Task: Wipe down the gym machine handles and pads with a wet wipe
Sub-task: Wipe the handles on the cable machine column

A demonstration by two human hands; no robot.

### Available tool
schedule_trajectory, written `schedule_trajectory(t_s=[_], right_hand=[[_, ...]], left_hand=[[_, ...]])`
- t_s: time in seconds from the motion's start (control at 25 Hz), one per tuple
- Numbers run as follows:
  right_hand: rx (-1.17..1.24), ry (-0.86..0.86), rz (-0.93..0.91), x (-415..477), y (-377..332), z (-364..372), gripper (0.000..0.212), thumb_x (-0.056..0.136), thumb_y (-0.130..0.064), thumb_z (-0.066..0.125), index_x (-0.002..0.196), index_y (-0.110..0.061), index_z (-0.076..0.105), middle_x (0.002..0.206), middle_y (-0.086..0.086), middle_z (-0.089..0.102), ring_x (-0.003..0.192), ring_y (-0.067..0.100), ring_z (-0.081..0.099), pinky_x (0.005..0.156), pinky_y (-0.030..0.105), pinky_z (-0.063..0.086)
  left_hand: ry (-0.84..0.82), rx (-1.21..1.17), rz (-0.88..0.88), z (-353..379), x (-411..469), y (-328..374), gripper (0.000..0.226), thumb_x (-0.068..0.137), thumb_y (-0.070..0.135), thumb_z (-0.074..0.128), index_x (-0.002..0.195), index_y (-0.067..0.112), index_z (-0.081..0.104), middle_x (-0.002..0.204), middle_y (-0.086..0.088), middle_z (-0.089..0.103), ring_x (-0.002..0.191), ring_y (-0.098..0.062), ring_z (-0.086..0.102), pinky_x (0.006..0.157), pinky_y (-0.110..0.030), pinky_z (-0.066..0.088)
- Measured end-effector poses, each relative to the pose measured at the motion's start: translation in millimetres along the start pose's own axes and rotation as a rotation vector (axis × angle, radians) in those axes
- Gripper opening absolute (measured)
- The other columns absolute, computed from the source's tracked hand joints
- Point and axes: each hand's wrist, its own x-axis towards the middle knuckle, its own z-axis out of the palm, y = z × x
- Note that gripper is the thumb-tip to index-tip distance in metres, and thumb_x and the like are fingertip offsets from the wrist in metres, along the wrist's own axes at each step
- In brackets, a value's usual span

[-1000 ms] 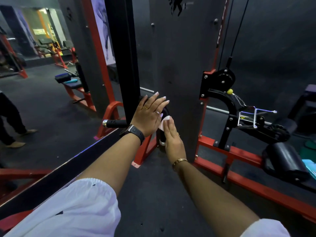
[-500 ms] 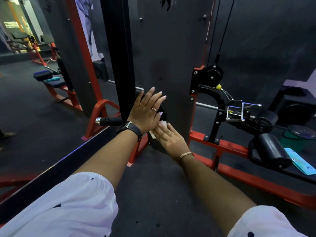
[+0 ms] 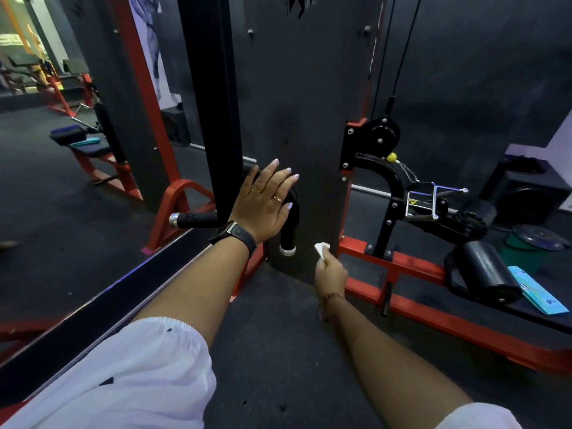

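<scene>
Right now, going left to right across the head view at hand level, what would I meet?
The chrome-capped handle grip, left hand, wet wipe pinched in the right hand, black roller pad, teal packet.

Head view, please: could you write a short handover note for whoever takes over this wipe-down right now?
Left hand: fingers straight, resting on the curved black handle.
Right hand: pinches the wet wipe, held clear, just right of that handle.
Done: curved handle was being wiped a second ago.
Left: probably the straight grip and the roller pad at right.
</scene>
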Motion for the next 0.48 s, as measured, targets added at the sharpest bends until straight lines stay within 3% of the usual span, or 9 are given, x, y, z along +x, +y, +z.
schedule_trajectory(t_s=[0.04, 0.08, 0.12, 0.2, 0.32, 0.4, 0.48], right_hand=[[0.309, -0.075, 0.271, 1, -18, 2, 0.041, 0.082, -0.014, 0.052, 0.121, -0.006, 0.063, 0.109, 0.01, 0.066, 0.101, 0.024, 0.062, 0.088, 0.032, 0.048], [0.592, -0.137, 0.414, 1, -30, 7, 0.032, 0.081, -0.014, 0.054, 0.106, 0.001, 0.066, 0.095, 0.014, 0.065, 0.086, 0.026, 0.065, 0.076, 0.032, 0.053], [0.834, -0.18, 0.5, -2, -44, 11, 0.02, 0.083, -0.006, 0.05, 0.094, 0.004, 0.064, 0.088, 0.017, 0.062, 0.076, 0.027, 0.064, 0.065, 0.031, 0.055], [1.136, -0.239, 0.624, -6, -63, 16, 0.024, 0.084, 0.009, 0.035, 0.092, 0.005, 0.057, 0.096, 0.021, 0.059, 0.079, 0.031, 0.062, 0.065, 0.035, 0.057], [1.213, -0.263, 0.727, -7, -71, 18, 0.03, 0.088, -0.004, 0.03, 0.099, 0.012, 0.053, 0.093, 0.023, 0.059, 0.084, 0.034, 0.06, 0.077, 0.042, 0.055], [1.138, -0.29, 0.735, -8, -68, 19, 0.032, 0.095, -0.016, 0.037, 0.107, 0.009, 0.055, 0.09, 0.023, 0.062, 0.083, 0.033, 0.062, 0.068, 0.04, 0.058], [1.059, -0.217, 0.694, -9, -64, 19, 0.022, 0.096, -0.01, 0.043, 0.106, 0.006, 0.055, 0.089, 0.023, 0.061, 0.08, 0.035, 0.062, 0.066, 0.046, 0.056]], left_hand=[[0.005, -0.008, -0.011, 1, 0, 2, 0.053, 0.088, 0.032, 0.048, 0.139, 0.016, 0.045, 0.142, -0.001, 0.047, 0.14, -0.023, 0.027, 0.116, -0.044, 0.01], [0.008, -0.011, -0.016, 1, 0, 3, 0.053, 0.088, 0.033, 0.048, 0.139, 0.016, 0.045, 0.141, -0.001, 0.047, 0.14, -0.023, 0.027, 0.116, -0.044, 0.009], [0.007, -0.006, -0.014, 1, 0, 4, 0.053, 0.088, 0.033, 0.048, 0.139, 0.017, 0.045, 0.141, -0.001, 0.048, 0.14, -0.023, 0.027, 0.116, -0.044, 0.009], [0.007, 0.01, -0.003, 1, 0, 3, 0.053, 0.088, 0.033, 0.047, 0.139, 0.017, 0.045, 0.141, -0.001, 0.048, 0.139, -0.023, 0.027, 0.117, -0.043, 0.007], [0.023, 0.02, 0.002, 1, -1, -1, 0.053, 0.088, 0.033, 0.047, 0.139, 0.016, 0.045, 0.141, -0.002, 0.048, 0.139, -0.023, 0.028, 0.117, -0.043, 0.007], [0.024, 0.024, 0.002, 3, -3, -1, 0.053, 0.088, 0.033, 0.047, 0.139, 0.017, 0.044, 0.141, -0.002, 0.048, 0.139, -0.023, 0.028, 0.116, -0.043, 0.008], [0.025, 0.025, 0.005, 3, -4, 0, 0.054, 0.088, 0.033, 0.047, 0.139, 0.017, 0.043, 0.14, -0.002, 0.048, 0.138, -0.023, 0.029, 0.116, -0.044, 0.009]])
